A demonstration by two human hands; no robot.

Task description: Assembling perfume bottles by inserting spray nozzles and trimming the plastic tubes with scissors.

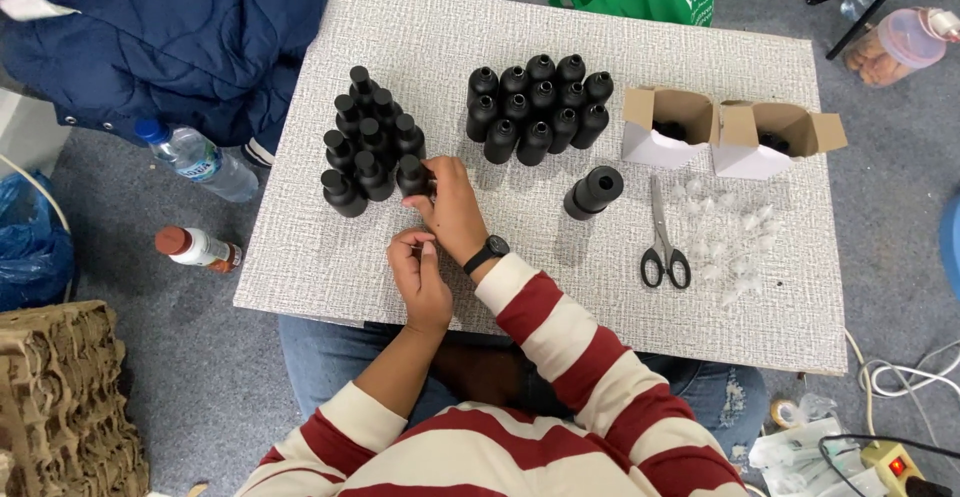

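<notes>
While the person sits at the near edge of the tabletop [600, 307], the right hand [452, 212] reaches toward the left side, its fingers closed round a black capped bottle [412, 175] at the near end of the left cluster [365, 142]. That bottle stands upright, touching its neighbours. The left hand [420, 275] lies just beside the right wrist, close to the near edge, fingers curled together; whether they pinch anything small I cannot tell. A second cluster [538, 107] of black bottles stands toward the far edge, at the middle. One bottle [593, 192] lies tipped on its side, apart from both groups. Scissors [663, 237] rest right of it, with clear small parts [735, 237] scattered beyond. Two open white boxes [730, 132] sit near the far right corner.
</notes>
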